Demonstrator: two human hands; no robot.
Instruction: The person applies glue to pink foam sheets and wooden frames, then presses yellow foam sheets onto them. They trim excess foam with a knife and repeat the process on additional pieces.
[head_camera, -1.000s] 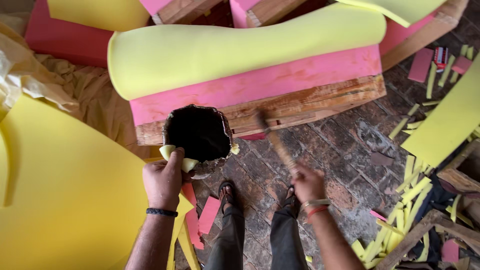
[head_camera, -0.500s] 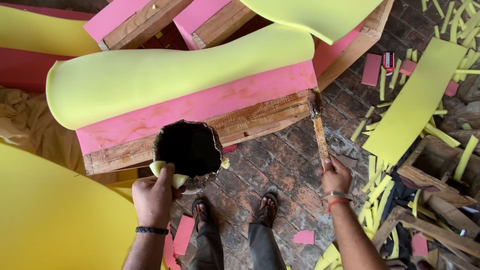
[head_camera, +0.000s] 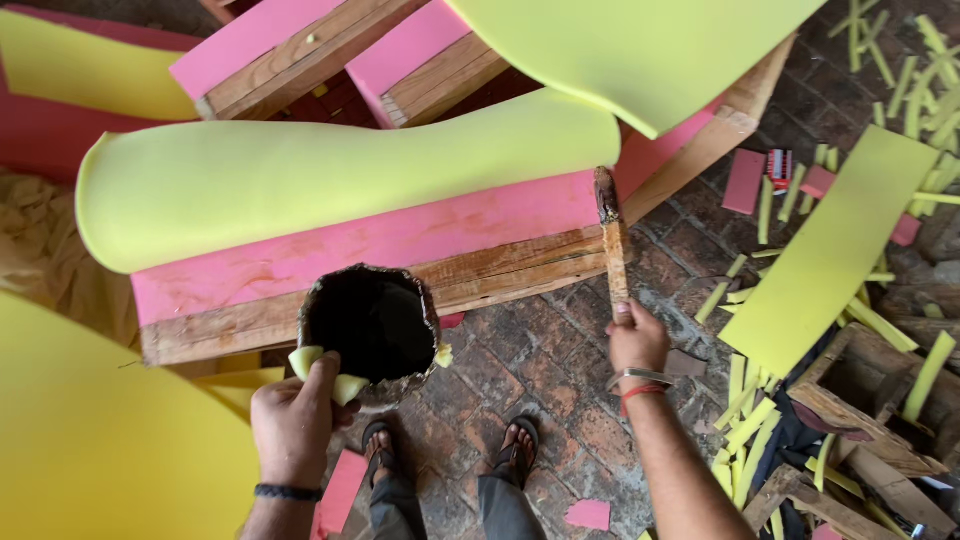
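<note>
The dark container (head_camera: 370, 322), its inside too black to read, sits against the wooden frame (head_camera: 480, 280). Left hand (head_camera: 295, 420) fingers pinch its rim through yellow foam. Right hand (head_camera: 637, 340) fingers wrap a wooden brush (head_camera: 610, 235), whose tip touches the frame's pink foam (head_camera: 400, 240).

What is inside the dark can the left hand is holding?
Inside the dark can, held by the left hand with a scrap of yellow foam, only black shows. Whether it holds liquid and how full it is cannot be seen; the interior is too dark.
</note>
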